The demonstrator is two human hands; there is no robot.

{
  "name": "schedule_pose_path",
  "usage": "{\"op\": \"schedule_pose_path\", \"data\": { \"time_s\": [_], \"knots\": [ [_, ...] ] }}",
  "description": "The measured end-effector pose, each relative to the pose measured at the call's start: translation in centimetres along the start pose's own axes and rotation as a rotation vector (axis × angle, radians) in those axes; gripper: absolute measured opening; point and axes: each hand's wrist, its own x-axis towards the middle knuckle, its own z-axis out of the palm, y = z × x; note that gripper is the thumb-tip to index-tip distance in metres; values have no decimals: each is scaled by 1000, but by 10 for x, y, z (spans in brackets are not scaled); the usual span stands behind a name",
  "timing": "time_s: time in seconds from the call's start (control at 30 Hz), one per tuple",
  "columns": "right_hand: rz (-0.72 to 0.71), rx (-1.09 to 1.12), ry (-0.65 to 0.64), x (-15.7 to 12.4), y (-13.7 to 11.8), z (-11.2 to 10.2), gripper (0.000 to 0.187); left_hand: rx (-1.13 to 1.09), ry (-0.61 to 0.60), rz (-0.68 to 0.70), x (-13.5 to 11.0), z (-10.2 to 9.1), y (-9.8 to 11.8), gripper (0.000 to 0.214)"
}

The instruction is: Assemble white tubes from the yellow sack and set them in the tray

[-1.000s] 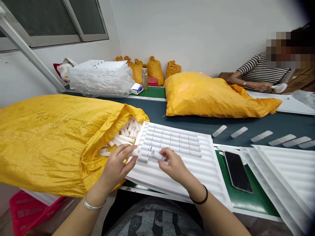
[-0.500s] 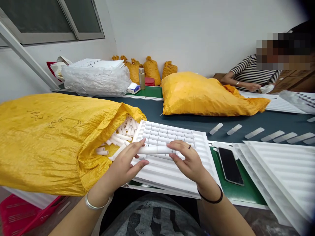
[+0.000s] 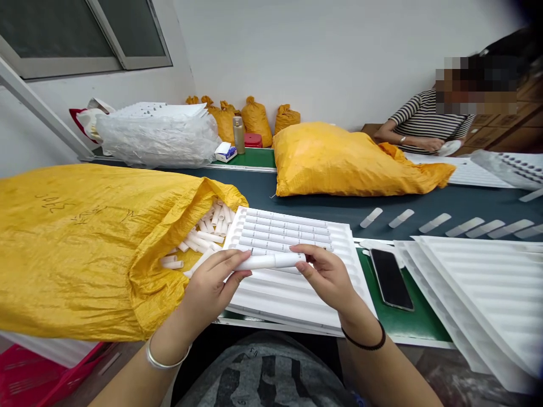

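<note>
My left hand point(image 3: 211, 284) and my right hand point(image 3: 327, 277) pinch the two ends of one long white tube point(image 3: 271, 261), held level just above a white grooved tray point(image 3: 292, 294). Several white tubes point(image 3: 285, 229) lie in the tray's far grooves. To the left, an open yellow sack point(image 3: 85, 243) spills several short white tubes point(image 3: 203, 234) near my left hand. A silver bangle is on my left wrist, a black band on my right.
A black phone point(image 3: 390, 278) lies on the green table edge right of the tray. Stacked white trays point(image 3: 479, 288) sit at the right. A second yellow sack point(image 3: 348, 161) lies on the dark belt, with white pieces point(image 3: 436, 223) in a row. A person in a striped shirt point(image 3: 428, 121) works at the far right.
One second ago each hand held a separate short piece over the tray. They have since come together into one long tube, now held between both hands slightly above the tray.
</note>
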Motion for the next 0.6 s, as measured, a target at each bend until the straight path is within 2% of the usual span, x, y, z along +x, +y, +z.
{"op": "schedule_pose_path", "data": {
  "time_s": [0.17,0.27,0.4,0.47,0.53,0.57,0.6],
  "knots": [
    [151,127,-36,-1,-3,0,22,29,60,107,2,5,5,44],
    [120,89,-63,-1,-7,-4,24,5,68,111,0,12,5,45],
    [65,-68,-144,-5,-13,-6,25,-47,59,73,-8,27,5,48],
    [29,-143,-285,-7,-9,1,29,-85,-17,118,-14,36,4,53],
    [-20,-238,-428,-5,8,9,30,-83,-186,138,-17,42,1,60],
    [-10,-311,-427,0,20,10,28,-44,-282,105,-18,43,-3,66],
    [30,-398,-369,6,36,8,26,27,-365,33,-18,42,-10,73]
  ]
}}
